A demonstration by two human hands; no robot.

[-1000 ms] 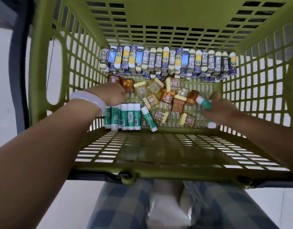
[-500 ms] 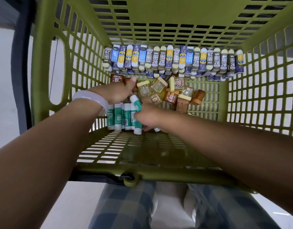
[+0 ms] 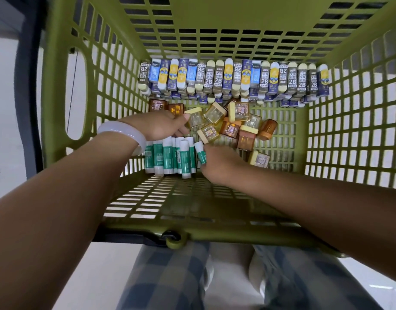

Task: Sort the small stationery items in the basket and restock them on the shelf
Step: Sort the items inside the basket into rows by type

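Both my hands are inside the green basket [image 3: 65, 90]. My right hand [image 3: 221, 164] grips a green-and-white glue stick [image 3: 200, 152] at the right end of a row of several glue sticks [image 3: 168, 158] lying by the near wall. My left hand [image 3: 158, 127], with a white bangle at the wrist, rests over the far end of that row, its thumb touching a yellow-lidded sharpener [image 3: 193, 117]. A loose pile of amber and yellow sharpeners [image 3: 237, 128] fills the middle. A row of boxed erasers [image 3: 232, 77] lines the far wall.
The basket's slotted walls rise on all sides, with an oval handle hole [image 3: 77, 95] on the left. A dark bar [image 3: 29, 86] runs outside the left wall. Below the near rim I see checked trousers [image 3: 165, 276] and white floor.
My right hand carried a glue stick from the basket's right side to the left and now holds it at the end of the row. My left hand stays by the sharpeners.
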